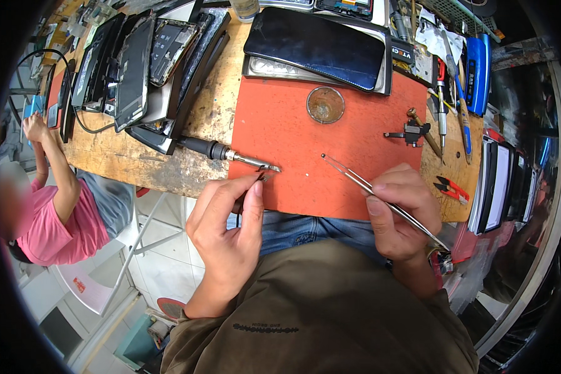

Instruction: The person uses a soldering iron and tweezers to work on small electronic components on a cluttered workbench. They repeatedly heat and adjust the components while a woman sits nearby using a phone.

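Note:
My left hand (224, 224) pinches a small dark, thin part (265, 176), perhaps a flex piece; its kind is too small to make out. In my right hand (405, 215) is a pair of metal tweezers (361, 184), slanting in over the red-orange mat (280, 131). A tiny dark speck (323, 156) shows at one tweezer tip. Just beyond my left fingertips lies a soldering iron (209, 148), its metal tip pointing right over the mat. A round, brown-stained tin (325, 105) stands on the mat's far half.
Dismantled phones (134, 75) are stacked at the left. A dark phone (318, 47) rests on a tray at the back. Right of the mat lie a black clamp-like part (412, 133), red snips (452, 190) and screwdrivers (441, 103). A person in pink (59, 212) sits at far left.

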The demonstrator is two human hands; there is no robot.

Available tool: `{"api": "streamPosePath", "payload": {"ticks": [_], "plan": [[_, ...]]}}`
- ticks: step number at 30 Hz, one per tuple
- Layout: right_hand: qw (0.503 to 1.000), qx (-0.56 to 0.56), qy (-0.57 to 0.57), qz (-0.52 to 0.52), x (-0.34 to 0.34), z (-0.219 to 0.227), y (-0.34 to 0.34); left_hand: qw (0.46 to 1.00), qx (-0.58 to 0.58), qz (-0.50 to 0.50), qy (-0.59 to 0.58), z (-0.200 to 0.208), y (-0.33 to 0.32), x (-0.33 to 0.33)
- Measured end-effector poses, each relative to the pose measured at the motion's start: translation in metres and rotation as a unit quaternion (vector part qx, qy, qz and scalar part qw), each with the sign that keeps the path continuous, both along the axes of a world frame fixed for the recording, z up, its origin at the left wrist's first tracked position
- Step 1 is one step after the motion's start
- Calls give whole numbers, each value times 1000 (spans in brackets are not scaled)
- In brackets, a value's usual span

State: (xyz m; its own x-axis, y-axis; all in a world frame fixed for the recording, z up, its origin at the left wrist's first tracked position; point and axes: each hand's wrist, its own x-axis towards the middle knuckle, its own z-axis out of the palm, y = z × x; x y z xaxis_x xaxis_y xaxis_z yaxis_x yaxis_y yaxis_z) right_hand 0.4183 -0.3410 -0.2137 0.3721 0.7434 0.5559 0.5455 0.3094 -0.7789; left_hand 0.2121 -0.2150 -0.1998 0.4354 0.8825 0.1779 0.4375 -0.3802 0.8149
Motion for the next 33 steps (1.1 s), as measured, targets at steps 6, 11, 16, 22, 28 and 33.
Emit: {"api": "streamPosePath", "payload": {"ticks": [6,11,16,22,28,33], "plan": [[1000,-6,-1,-2,-1,1,2,999,37,-30,16,3,2,-2],[1000,-5,11,-10,-1,-2,3,993,-61,47,-86,-5,-8,2],[1000,-1,14,-8,-1,-5,2,996,-34,31,-80,-10,-5,0],[1000,0,8,-6,-2,-3,1,998,-15,32,-53,-11,-5,0],[1000,2,9,13,-6,0,4,986,-88,49,-131,-16,-11,7],[999,-15,9,46,-9,4,10,987,-62,27,-144,-20,-10,9]]}}
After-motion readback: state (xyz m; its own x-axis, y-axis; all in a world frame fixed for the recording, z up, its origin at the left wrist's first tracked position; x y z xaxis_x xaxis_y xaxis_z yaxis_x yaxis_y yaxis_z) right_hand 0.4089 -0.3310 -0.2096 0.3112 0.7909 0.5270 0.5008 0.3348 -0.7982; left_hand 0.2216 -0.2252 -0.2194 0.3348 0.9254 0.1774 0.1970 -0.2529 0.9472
